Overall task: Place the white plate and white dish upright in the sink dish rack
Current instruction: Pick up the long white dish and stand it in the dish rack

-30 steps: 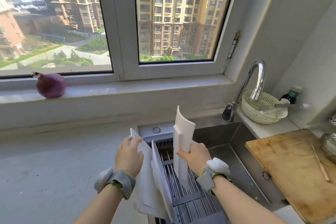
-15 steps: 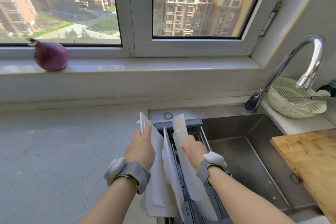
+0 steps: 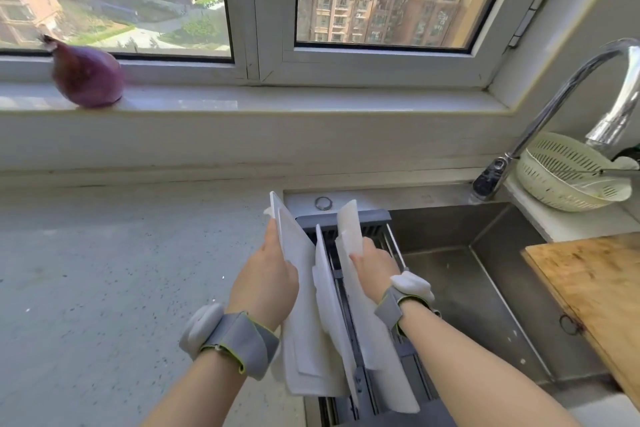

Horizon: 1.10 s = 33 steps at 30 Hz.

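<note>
A grey slatted dish rack (image 3: 375,224) spans the left end of the steel sink (image 3: 485,274). My left hand (image 3: 265,282) grips a white rectangular plate (image 3: 304,340) on edge at the rack's left side, over the counter's rim. My right hand (image 3: 375,262) holds a white dish (image 3: 374,340) on edge, its lower edge down among the rack's slats. Between them a third white plate (image 3: 327,288) stands upright in the rack, untouched by either hand. Both wrists wear grey bands.
A grey speckled counter (image 3: 104,288) lies to the left. A red onion (image 3: 88,74) sits on the windowsill. The chrome faucet (image 3: 554,107) arches over the sink beside a pale green colander (image 3: 568,173). A wooden cutting board (image 3: 595,295) covers the sink's right side.
My right hand has lowered the white dish from above the rack down into its slats. The left hand kept its plate by the rack's left side. The view tilted down and closer.
</note>
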Motion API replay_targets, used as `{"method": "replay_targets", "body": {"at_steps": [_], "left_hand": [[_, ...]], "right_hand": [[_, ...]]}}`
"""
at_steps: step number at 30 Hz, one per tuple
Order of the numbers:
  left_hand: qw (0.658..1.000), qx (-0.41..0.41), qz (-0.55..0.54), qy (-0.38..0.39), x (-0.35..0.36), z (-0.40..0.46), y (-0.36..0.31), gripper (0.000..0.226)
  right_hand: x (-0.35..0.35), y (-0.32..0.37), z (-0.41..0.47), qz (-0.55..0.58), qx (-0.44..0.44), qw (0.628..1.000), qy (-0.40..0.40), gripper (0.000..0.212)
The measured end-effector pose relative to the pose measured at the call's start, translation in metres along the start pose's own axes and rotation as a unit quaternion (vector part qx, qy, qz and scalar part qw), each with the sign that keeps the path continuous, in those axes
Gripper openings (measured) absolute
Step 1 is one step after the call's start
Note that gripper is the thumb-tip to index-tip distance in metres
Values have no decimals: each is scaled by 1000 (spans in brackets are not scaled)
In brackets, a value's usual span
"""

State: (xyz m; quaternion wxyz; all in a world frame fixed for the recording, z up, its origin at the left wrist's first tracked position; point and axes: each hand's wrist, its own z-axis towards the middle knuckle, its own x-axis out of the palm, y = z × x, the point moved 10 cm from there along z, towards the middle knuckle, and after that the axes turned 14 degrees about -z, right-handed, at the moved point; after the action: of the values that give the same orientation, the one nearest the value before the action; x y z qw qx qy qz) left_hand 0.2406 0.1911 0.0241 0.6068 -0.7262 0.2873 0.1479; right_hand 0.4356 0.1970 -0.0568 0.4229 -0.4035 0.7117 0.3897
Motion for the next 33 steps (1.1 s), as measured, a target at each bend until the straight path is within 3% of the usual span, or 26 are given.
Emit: {"method": "replay_targets", "body": {"at_steps": [4, 23, 33], "left_hand": [[1000, -4, -14, -2, -1, -2, 1, 68], [1000, 3, -27, -11, -1, 3, 7, 65], [999, 8, -31, -18, 0, 4, 8, 65]], "right_hand": [[-4, -2, 3, 14, 11, 1000, -2, 16], [1, -11, 2, 33, -5, 999, -43, 25], [-71, 28, -11, 82, -83, 977, -178, 27]]}}
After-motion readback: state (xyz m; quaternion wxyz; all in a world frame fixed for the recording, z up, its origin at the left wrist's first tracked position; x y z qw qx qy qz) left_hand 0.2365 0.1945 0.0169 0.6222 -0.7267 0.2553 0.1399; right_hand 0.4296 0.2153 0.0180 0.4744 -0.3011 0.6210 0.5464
